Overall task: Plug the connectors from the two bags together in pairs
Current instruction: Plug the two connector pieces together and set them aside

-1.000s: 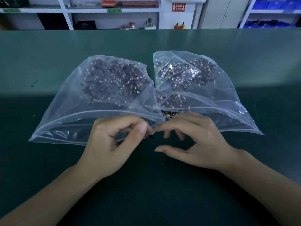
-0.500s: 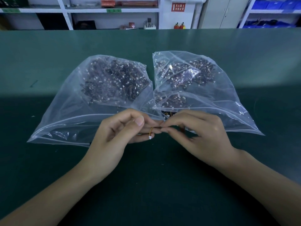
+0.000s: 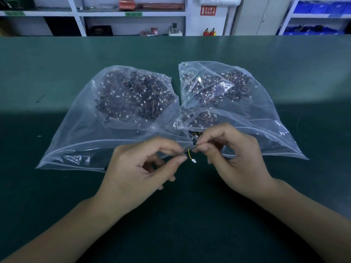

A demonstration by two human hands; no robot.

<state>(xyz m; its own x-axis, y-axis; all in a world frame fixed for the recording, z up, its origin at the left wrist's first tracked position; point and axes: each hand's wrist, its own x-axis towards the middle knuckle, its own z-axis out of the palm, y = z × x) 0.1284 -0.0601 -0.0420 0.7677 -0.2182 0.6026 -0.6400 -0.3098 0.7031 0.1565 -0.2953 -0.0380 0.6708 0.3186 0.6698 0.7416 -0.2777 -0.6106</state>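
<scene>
A small wired connector (image 3: 190, 156) is held above the green table (image 3: 57, 186), just in front of the mouths of 2 clear plastic bags. Its yellow wire loops down between the 2 sets of fingertips, and a white plug (image 3: 194, 161) hangs free at the lower end. A dark part is pinched at the upper end; whether 2 pieces are already mated there cannot be told.

Both forearms are brought in from the lower corners, with the wrists raised off the table and the hands angled toward each other at the centre. The left hand (image 3: 140, 168) is turned with its back to the camera; the dark end of the connector is pinched between its thumb and forefinger, and the other fingers are curled loosely under. The right hand (image 3: 233, 158) is closed on the same piece from the other side, thumb against forefinger, with the remaining fingers bent below.

The left bag (image 3: 81, 133) lies flat with a heap of dark connectors (image 3: 136, 97) with white plugs at its far end. The right bag (image 3: 269, 118), just beside it and touching at the near corner, holds similar connectors (image 3: 218, 88) in several clusters.

Behind the table, white shelving (image 3: 76, 14) and blue bins (image 3: 319, 8) are seen.
</scene>
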